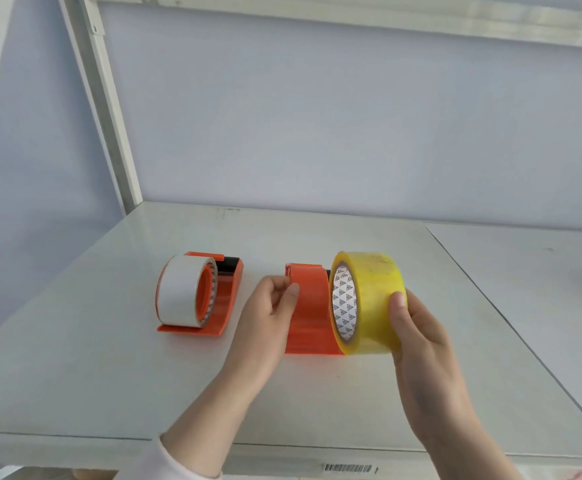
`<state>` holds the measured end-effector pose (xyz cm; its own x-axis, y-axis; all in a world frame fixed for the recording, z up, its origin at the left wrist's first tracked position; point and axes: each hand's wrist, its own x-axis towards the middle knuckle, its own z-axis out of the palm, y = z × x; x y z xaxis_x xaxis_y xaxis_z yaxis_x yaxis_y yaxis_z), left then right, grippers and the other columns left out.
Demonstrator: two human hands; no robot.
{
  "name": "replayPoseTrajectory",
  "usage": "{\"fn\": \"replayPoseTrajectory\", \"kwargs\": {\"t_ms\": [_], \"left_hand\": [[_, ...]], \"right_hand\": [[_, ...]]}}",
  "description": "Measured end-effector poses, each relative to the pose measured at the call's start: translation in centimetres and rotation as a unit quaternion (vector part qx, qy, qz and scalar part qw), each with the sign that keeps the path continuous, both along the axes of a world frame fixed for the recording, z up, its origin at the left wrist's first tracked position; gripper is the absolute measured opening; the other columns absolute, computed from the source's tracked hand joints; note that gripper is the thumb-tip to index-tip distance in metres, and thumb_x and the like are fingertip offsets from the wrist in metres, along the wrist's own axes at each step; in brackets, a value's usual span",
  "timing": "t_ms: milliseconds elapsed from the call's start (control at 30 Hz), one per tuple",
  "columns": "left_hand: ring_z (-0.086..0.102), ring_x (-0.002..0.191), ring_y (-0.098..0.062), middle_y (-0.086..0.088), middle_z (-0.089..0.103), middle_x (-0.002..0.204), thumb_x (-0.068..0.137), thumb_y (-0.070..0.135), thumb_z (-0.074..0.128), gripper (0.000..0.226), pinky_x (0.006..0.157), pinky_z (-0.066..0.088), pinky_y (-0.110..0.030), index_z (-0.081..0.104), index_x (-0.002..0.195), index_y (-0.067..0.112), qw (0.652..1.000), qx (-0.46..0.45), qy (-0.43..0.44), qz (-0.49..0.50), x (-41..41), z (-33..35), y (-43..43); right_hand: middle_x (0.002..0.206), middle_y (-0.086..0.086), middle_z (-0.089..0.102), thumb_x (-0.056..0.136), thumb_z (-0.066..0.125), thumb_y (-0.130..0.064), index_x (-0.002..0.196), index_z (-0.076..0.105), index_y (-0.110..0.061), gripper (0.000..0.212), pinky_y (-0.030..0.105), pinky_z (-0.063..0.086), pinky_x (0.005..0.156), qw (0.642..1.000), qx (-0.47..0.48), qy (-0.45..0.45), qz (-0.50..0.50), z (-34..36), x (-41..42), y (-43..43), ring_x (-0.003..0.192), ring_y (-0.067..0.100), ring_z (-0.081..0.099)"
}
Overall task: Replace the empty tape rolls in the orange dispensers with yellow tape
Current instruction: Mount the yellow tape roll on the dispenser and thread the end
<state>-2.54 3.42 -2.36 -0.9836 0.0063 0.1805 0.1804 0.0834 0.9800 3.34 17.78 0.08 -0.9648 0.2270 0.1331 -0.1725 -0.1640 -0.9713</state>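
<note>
Closest to the camera there's a barcode sticker (pixel 348 468) on the front edge of the white table (pixel 109 375), partly cut off by the bottom of the frame. A bit of pale sleeve (pixel 165 460) shows at the left wrist, and the right forearm runs out of the picture at the lower right corner.

The right hand (pixel 428 351) is wrapped around a roll of yellow tape (pixel 372 303), thumb on the outer face toward the camera, the other fingers hidden behind the roll. The roll stands on edge, its patterned cardboard core facing left, right up against the right side of an orange dispenser (pixel 308 310). Can't tell if it's actually seated on the hub or just held beside it, since the roll covers that part.

The left hand (pixel 268 317) is at the dispenser's left side, thumb and fingertips pinched together near its upper edge. Whether they're gripping the plastic or just touching it is hard to make out.

Further left, well apart, sits the second orange dispenser (pixel 223 306) with a white, used-up-looking roll (pixel 182 294) still on its hub and a black bit at the far end.

Behind it all is a pale blue wall (pixel 317 116) with a white frame post (pixel 109 109); there's a blurry smudge at the far right edge I can't identify.
</note>
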Motion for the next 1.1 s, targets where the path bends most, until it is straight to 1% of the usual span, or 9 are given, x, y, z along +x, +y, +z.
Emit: {"fn": "replayPoseTrajectory", "kwargs": {"t_ms": [167, 267, 333, 500, 633, 733, 833, 900, 1100], "left_hand": [[0.057, 0.081, -0.018, 0.0, 0.062, 0.081, 0.081, 0.048, 0.047, 0.032, 0.082, 0.045, -0.043, 0.062, 0.087, 0.02, 0.996, 0.087, -0.018, -0.015, -0.1, 0.9, -0.1], [0.053, 0.075, -0.019, -0.002, 0.058, 0.075, 0.08, 0.05, 0.043, 0.041, 0.078, 0.044, -0.044, 0.061, 0.086, 0.014, 0.998, 0.06, 0.0, -0.034, 0.2, 0.9, -0.2], [0.059, 0.081, -0.028, -0.012, 0.064, 0.083, 0.08, 0.052, 0.042, 0.047, 0.085, 0.047, -0.051, 0.061, 0.092, 0.011, 0.998, 0.043, 0.006, -0.049, 0.4, 0.7, -0.2], [0.062, 0.105, -0.035, -0.019, 0.068, 0.106, 0.085, 0.047, 0.044, 0.044, 0.096, 0.045, -0.055, 0.063, 0.102, 0.011, 0.993, 0.077, -0.023, -0.082, 1.0, 1.1, -0.1], [0.065, 0.107, -0.016, -0.004, 0.07, 0.113, 0.089, 0.053, 0.036, 0.05, 0.093, 0.051, -0.032, 0.062, 0.113, 0.017, 0.98, 0.128, -0.052, -0.145, 1.7, 1.1, -0.3], [0.063, 0.083, 0.001, 0.005, 0.069, 0.091, 0.077, 0.05, 0.042, 0.045, 0.07, 0.047, -0.01, 0.061, 0.1, 0.018, 0.986, 0.094, -0.018, -0.134, 2.1, 0.9, -0.3], [0.06, 0.07, 0.008, 0.012, 0.065, 0.08, 0.075, 0.046, 0.043, 0.037, 0.061, 0.043, -0.007, 0.058, 0.096, 0.019, 0.987, 0.094, -0.018, -0.127, 2.6, 0.7, -0.2], [0.058, 0.066, 0.011, 0.023, 0.063, 0.069, 0.076, 0.045, 0.042, 0.033, 0.06, 0.042, -0.006, 0.055, 0.094, 0.021, 0.987, 0.097, -0.019, -0.128, 2.9, 0.6, -0.3], [0.054, 0.061, 0.012, 0.033, 0.056, 0.056, 0.079, 0.041, 0.038, 0.023, 0.057, 0.04, -0.004, 0.05, 0.087, 0.024, 0.987, 0.093, -0.012, -0.131, 2.9, 0.7, -0.5]], "right_hand": [[0.079, -0.003, 0.073, 0.094, 0.038, -0.029, 0.09, 0.069, -0.016, 0.033, 0.01, 0.047, 0.065, 0.999, 0.046, 0.003, -0.011, -0.5, -0.7, -1.5, 0.075, 0.006, 0.064], [0.07, -0.005, 0.07, 0.096, 0.036, -0.026, 0.088, 0.067, -0.013, 0.034, 0.008, 0.045, 0.056, 0.999, 0.041, -0.003, -0.008, -0.2, -1.0, -2.3, 0.064, 0.003, 0.062], [0.072, -0.006, 0.07, 0.096, 0.036, -0.028, 0.09, 0.068, -0.014, 0.035, 0.008, 0.044, 0.056, 0.999, 0.05, -0.011, -0.009, -0.3, -1.3, -2.5, 0.064, 0.002, 0.062], [0.102, 0.001, 0.075, 0.095, 0.04, -0.031, 0.109, 0.067, -0.017, 0.034, 0.029, 0.053, 0.081, 0.998, -0.001, -0.051, 0.038, -0.5, -1.7, -3.3, 0.095, 0.012, 0.069], [0.134, 0.0, 0.055, 0.082, 0.049, -0.045, 0.123, 0.06, -0.027, 0.046, 0.043, 0.04, 0.105, 0.996, 0.001, -0.072, 0.055, -1.7, -1.4, -4.7, 0.124, 0.014, 0.053], [0.134, -0.007, 0.048, 0.082, 0.057, -0.047, 0.124, 0.053, -0.036, 0.043, 0.034, 0.043, 0.103, 0.995, 0.079, -0.059, 0.026, -1.5, -1.2, -4.5, 0.117, 0.004, 0.053], [0.124, -0.019, 0.046, 0.079, 0.064, -0.041, 0.124, 0.04, -0.048, 0.052, 0.011, 0.042, 0.091, 0.954, 0.292, 0.064, -0.014, 0.4, -1.6, -2.4, 0.113, -0.006, 0.048], [0.118, -0.02, 0.052, 0.076, 0.069, -0.029, 0.115, 0.052, -0.047, 0.046, 0.011, 0.042, 0.088, 0.906, 0.409, 0.114, -0.005, 1.3, -2.5, -1.0, 0.111, 0.0, 0.051], [0.094, -0.012, 0.07, 0.068, 0.074, -0.038, 0.083, 0.076, -0.026, 0.019, 0.017, 0.048, 0.07, 0.852, 0.492, 0.179, 0.011, 2.7, -4.1, 0.1, 0.087, 0.001, 0.062]]}}
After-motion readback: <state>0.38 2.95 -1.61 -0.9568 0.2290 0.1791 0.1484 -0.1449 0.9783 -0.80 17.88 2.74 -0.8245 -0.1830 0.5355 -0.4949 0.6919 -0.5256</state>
